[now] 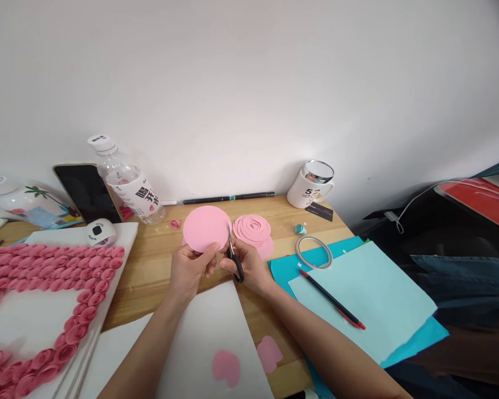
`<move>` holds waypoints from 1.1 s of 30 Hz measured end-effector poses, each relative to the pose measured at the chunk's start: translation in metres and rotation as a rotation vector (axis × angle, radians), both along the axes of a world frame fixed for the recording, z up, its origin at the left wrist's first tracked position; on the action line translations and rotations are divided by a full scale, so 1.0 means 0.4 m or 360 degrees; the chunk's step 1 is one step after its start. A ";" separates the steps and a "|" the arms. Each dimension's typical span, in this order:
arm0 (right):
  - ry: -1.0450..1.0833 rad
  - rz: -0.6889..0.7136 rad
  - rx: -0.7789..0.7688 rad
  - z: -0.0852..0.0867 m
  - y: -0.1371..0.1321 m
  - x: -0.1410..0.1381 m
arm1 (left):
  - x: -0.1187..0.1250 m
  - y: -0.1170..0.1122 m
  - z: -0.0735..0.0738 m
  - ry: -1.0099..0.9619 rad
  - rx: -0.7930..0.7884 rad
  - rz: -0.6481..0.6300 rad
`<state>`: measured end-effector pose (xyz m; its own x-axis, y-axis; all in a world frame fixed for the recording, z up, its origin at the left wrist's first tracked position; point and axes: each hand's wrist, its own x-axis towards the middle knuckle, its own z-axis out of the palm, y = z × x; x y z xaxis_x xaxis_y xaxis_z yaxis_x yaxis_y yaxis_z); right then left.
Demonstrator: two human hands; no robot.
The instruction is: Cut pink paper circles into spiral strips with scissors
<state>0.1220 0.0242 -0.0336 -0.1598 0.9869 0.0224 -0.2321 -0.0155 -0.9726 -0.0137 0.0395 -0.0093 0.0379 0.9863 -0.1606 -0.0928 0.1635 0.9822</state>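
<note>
My left hand [193,266] pinches the lower edge of a round pink paper disc [205,228], held up above the wooden table. A pair of black-handled scissors [235,265] is in my right hand [249,266], with the blades pointing up at the disc's right edge. Whether the blades are cutting into the paper, I cannot tell. Just right of the scissors lies a pink paper spiral [253,228], on top of more pink paper. Pink paper scraps [227,367] lie on a white sheet [203,332] below my hands.
On the left, a white board carries rows of pink paper roses [77,332]. A bottle [128,183], phone [87,191] and pen [228,198] are along the wall. To the right are a mug [311,185], tape roll [315,252], light blue paper [374,299] and black-and-red pen [330,298].
</note>
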 end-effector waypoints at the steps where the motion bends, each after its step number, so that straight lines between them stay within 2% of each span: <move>1: 0.0000 0.0009 -0.0025 0.001 -0.001 0.001 | 0.000 0.000 0.000 -0.0012 0.0005 0.0002; 5: 0.0002 0.0025 -0.0094 0.002 -0.004 0.001 | 0.001 0.000 0.006 -0.0079 0.0003 0.0044; 11: 0.0049 0.0069 -0.0108 -0.011 -0.008 -0.010 | 0.002 -0.002 0.003 -0.0173 -0.0084 -0.0004; 16: 0.0017 0.0088 -0.0066 -0.026 -0.005 -0.013 | -0.002 0.000 -0.006 -0.0066 -0.0099 0.0024; 22: 0.0012 0.0051 0.0094 -0.014 -0.003 -0.006 | -0.003 0.002 -0.006 0.0070 -0.0066 -0.0059; 33: -0.0016 0.0072 0.0045 -0.015 -0.003 -0.004 | -0.004 -0.002 0.007 0.0113 -0.0072 -0.0061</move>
<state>0.1205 0.0229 -0.0396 -0.2045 0.9777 0.0483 -0.2219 0.0017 -0.9751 -0.0153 0.0385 -0.0065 0.0626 0.9761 -0.2083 -0.0159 0.2097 0.9776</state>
